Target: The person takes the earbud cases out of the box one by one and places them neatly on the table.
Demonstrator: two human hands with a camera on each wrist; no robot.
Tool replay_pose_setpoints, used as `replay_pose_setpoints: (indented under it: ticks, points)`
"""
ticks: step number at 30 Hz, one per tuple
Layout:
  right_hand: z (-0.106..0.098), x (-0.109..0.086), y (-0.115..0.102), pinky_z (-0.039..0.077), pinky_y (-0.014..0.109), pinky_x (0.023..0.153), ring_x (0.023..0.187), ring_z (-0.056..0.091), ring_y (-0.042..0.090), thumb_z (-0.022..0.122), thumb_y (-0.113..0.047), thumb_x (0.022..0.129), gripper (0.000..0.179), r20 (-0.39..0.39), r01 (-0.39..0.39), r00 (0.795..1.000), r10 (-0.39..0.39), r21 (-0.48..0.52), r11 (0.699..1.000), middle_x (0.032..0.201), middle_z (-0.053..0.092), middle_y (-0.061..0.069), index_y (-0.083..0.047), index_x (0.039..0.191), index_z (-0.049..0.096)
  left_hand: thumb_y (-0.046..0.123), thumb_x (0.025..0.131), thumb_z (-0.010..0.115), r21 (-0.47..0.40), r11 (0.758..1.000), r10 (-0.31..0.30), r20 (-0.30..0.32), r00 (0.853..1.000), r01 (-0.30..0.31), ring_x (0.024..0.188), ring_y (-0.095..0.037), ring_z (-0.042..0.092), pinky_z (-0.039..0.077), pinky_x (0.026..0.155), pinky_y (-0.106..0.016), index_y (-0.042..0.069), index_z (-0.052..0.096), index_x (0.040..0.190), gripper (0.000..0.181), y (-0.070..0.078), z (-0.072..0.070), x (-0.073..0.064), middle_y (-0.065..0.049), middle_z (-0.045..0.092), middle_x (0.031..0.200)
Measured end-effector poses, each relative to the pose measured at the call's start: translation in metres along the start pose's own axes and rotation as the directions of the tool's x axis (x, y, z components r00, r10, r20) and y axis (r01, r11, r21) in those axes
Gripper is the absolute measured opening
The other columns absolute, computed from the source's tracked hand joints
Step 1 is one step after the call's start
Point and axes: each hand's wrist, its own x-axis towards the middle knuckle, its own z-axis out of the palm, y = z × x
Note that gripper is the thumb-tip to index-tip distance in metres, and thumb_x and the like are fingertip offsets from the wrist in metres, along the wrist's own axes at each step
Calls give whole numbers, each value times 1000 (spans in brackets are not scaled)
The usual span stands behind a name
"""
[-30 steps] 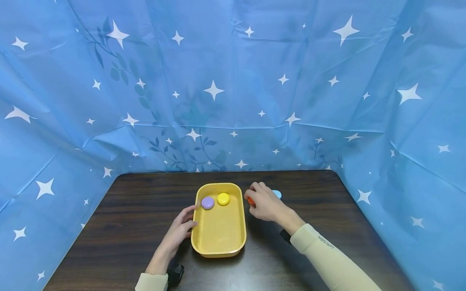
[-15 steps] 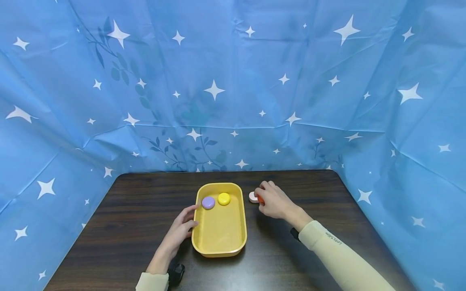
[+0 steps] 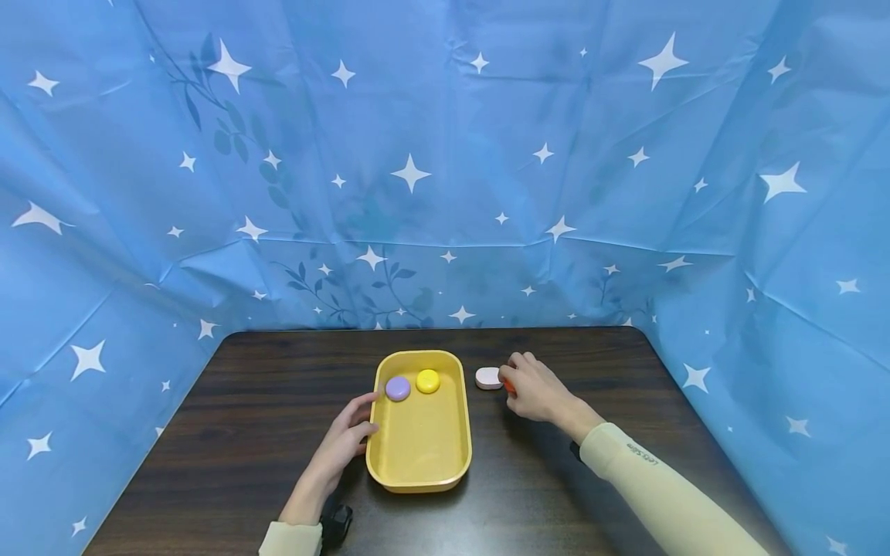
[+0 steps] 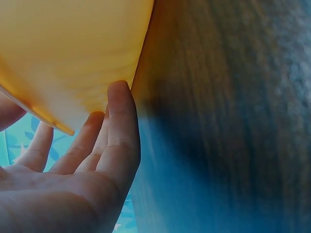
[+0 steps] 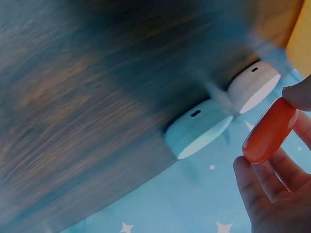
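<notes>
My right hand [image 3: 537, 388] pinches a glossy orange, rounded, pill-like piece [image 5: 270, 130] between thumb and fingertips, above the table's right half. Beside it lies a pale pinkish-white rounded piece [image 3: 489, 378] with a small dark slot, shown in the right wrist view. A light blue piece [image 5: 199, 128] with a similar slot stands next to it there; the hand hides it in the head view. My left hand [image 3: 341, 439] holds the left side of a yellow tray [image 3: 417, 455], fingertips against its outer wall. Inside lie a purple round piece [image 3: 398, 388] and a yellow round piece [image 3: 427, 381].
The dark wood-grain table [image 3: 278, 386] has rounded far corners. A blue cloth [image 3: 445, 154] with white stars hangs behind it and along both sides. The left wrist carries a black device [image 3: 337, 527].
My right hand has moved right with the orange piece, uncovering the pinkish-white piece and covering the light blue one in the head view. The left hand and tray stay put.
</notes>
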Motion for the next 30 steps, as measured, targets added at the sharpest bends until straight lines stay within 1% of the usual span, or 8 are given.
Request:
replay_pose_setpoints:
  ticks: [6,12,17,26,30]
  points:
    - [2,-4,9,48,41,78,91,48,26,76,-13,80,28,-3,-2,1000,2,-20,1000,105,56,7,-12,107,69,9,99,55,9,1000,-6,-5,1000,6,125,-36,55,51,95,-53,13,45,151,53,0,0,-1,-23,48,147]
    - [2,-9,21,47,42,78,90,47,26,74,-12,81,30,-13,-21,1000,21,-14,1000,105,55,8,-10,110,68,8,99,55,9,1000,-9,-8,1000,9,125,-36,55,52,95,-53,13,46,151,53,0,0,0,-22,48,147]
    - [3,-10,30,49,44,82,92,48,28,76,-13,81,34,-12,-54,999,53,-16,998,105,55,9,-7,114,67,8,99,55,5,1000,-7,-6,1000,7,125,-36,55,52,95,-54,12,45,151,53,0,1,0,-23,47,147]
    - [8,-10,48,50,45,84,96,48,29,76,-15,82,33,-3,-101,995,101,-9,995,109,56,11,-9,113,68,8,99,55,1,1000,-4,-3,1000,4,127,-37,54,52,95,-54,12,45,151,53,0,1,-1,-24,46,149]
    - [9,-9,56,49,47,84,97,47,30,76,-15,82,32,7,-141,990,141,7,990,110,55,12,-9,113,68,8,99,54,1,1000,-3,-4,1000,3,127,-38,54,51,96,-54,12,45,151,53,1,1,-1,-24,45,150]
